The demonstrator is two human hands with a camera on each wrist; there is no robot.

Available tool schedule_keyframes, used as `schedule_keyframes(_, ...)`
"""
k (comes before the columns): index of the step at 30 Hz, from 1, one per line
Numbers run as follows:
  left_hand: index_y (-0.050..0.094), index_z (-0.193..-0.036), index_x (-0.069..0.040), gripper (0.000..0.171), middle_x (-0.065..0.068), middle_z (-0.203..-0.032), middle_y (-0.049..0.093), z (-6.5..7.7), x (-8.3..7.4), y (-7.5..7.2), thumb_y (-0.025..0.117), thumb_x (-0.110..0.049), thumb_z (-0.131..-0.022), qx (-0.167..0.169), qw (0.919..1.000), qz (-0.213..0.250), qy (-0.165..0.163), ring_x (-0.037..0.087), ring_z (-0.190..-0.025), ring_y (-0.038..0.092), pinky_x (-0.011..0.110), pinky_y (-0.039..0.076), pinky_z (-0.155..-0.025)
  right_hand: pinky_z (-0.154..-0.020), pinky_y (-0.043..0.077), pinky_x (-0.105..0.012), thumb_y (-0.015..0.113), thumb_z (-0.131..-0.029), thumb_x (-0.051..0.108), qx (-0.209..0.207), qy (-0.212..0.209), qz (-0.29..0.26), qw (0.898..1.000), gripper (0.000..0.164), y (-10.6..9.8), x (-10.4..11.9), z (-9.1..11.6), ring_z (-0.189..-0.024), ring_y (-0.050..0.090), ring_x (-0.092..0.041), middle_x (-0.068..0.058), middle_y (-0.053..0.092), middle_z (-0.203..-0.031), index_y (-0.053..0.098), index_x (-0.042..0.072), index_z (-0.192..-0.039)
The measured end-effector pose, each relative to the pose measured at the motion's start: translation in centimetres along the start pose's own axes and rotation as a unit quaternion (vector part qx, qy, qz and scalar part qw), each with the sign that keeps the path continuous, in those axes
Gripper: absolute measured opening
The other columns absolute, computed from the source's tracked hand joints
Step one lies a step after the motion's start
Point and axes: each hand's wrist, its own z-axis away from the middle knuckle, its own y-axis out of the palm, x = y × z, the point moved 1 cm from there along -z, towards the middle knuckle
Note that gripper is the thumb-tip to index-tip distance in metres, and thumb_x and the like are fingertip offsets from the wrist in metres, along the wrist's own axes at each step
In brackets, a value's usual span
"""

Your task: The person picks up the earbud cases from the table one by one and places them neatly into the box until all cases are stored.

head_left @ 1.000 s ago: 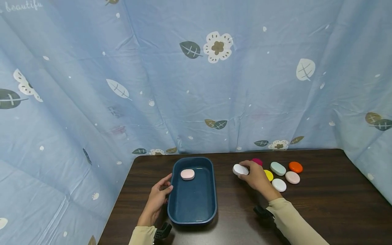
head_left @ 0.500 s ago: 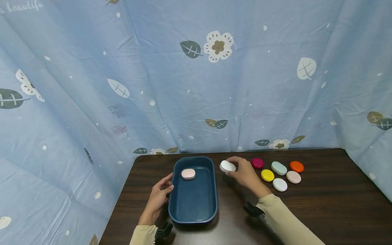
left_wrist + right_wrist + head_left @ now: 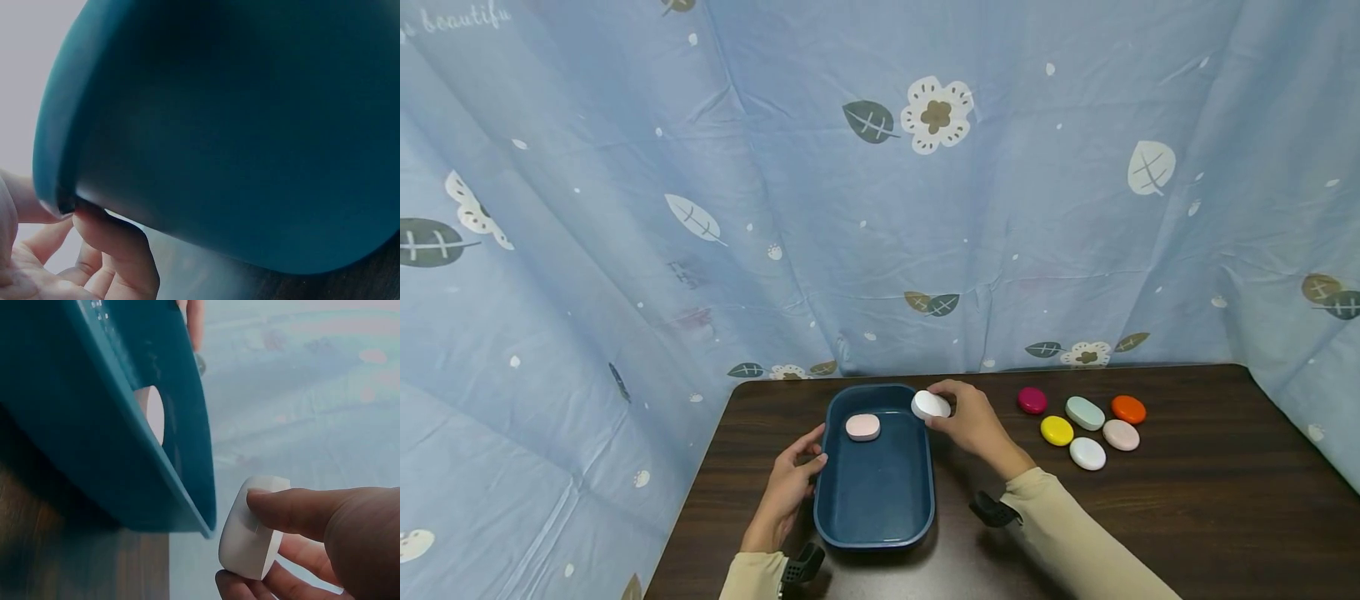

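Note:
My right hand (image 3: 976, 423) pinches a white oval bar of soap (image 3: 929, 405) between thumb and fingers, at the right rim of a deep blue tray (image 3: 874, 504). In the right wrist view this soap (image 3: 245, 544) is tilted on edge, just outside the tray's corner. A pale pink soap bar (image 3: 862, 427) lies inside the tray, toward the far left. My left hand (image 3: 786, 487) grips the tray's left rim. The left wrist view shows the thumb and a curled finger (image 3: 122, 247) on either side of that rim.
To the right on the dark wooden table (image 3: 1195, 500) lie several soap-like pieces: magenta (image 3: 1032, 400), yellow (image 3: 1057, 431), pale green (image 3: 1085, 413), orange (image 3: 1128, 409), pink (image 3: 1122, 435) and white (image 3: 1087, 453). A blue patterned curtain (image 3: 820, 208) hangs behind the table.
My right hand has carried the white soap leftward, away from the coloured pieces, up to the tray's right rim. The left hand and tray have stayed in place.

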Motion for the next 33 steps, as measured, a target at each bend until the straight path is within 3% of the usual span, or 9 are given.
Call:
schedule_keyframes(17, 0.053, -0.155, -0.007, 0.049, 0.010, -0.116, 0.048, 0.1, -0.2, 0.1, 0.057, -0.002, -0.106, -0.005, 1.0000, 0.002, -0.005, 0.025, -0.095, 0.049, 0.029, 0.042, -0.061, -0.087, 0.056, -0.050, 0.087, -0.080, -0.002, 0.010, 0.010, -0.003, 1.000, 0.038, 2.1, 1.4, -1.4, -0.097, 0.068, -0.030, -0.018, 0.074, -0.113, 0.073, -0.003, -0.115)
schedule_keyframes(27, 0.053, -0.156, -0.007, 0.049, 0.010, -0.116, 0.047, 0.1, -0.1, 0.0, 0.056, -0.002, -0.107, -0.004, 1.0000, 0.003, -0.007, 0.024, -0.092, 0.047, 0.029, 0.041, -0.061, -0.091, 0.056, -0.050, 0.086, -0.083, -0.001, 0.026, 0.028, -0.001, 0.999, 0.041, 2.9, 2.6, -2.0, -0.104, 0.069, -0.033, -0.020, 0.072, -0.120, 0.072, -0.004, -0.121)
schedule_keyframes(33, 0.052, -0.156, -0.007, 0.049, 0.010, -0.116, 0.047, 0.2, -0.1, 0.0, 0.055, -0.002, -0.107, 0.000, 1.0000, 0.002, -0.004, 0.024, -0.091, 0.047, 0.030, 0.041, -0.062, -0.091, 0.056, -0.051, 0.087, -0.081, -0.003, 0.032, 0.019, 0.002, 0.999, 0.040, 3.5, 2.9, -2.5, -0.104, 0.069, -0.034, -0.020, 0.073, -0.117, 0.072, -0.005, -0.118)
